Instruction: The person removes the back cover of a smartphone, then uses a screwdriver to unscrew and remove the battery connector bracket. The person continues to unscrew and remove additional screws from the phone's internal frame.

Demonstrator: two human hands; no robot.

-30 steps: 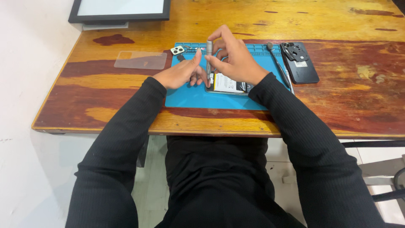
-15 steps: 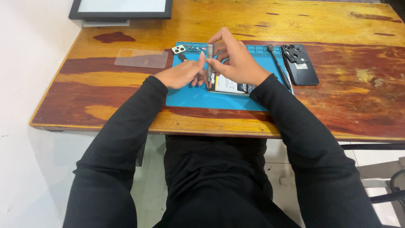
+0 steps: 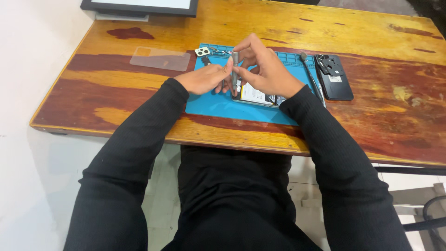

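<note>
An opened phone (image 3: 253, 94) with its white battery showing lies on a blue work mat (image 3: 218, 106) on the wooden table. My right hand (image 3: 265, 69) pinches a slim grey screwdriver (image 3: 235, 64) that stands upright over the phone's left end. My left hand (image 3: 206, 78) rests on the mat beside it, fingertips touching the screwdriver's shaft and the phone's edge. The screwdriver's tip is hidden behind my fingers.
A small camera module (image 3: 202, 51) lies at the mat's top left corner. A clear phone case (image 3: 160, 58) lies left of the mat. A black phone back cover (image 3: 333, 75) and a thin dark tool (image 3: 310, 74) lie to the right. A dark framed screen (image 3: 139, 6) sits at the table's far edge.
Both hands stay at the phone with the screwdriver upright; my right fingers have shifted slightly on its top. The view has moved a little.
</note>
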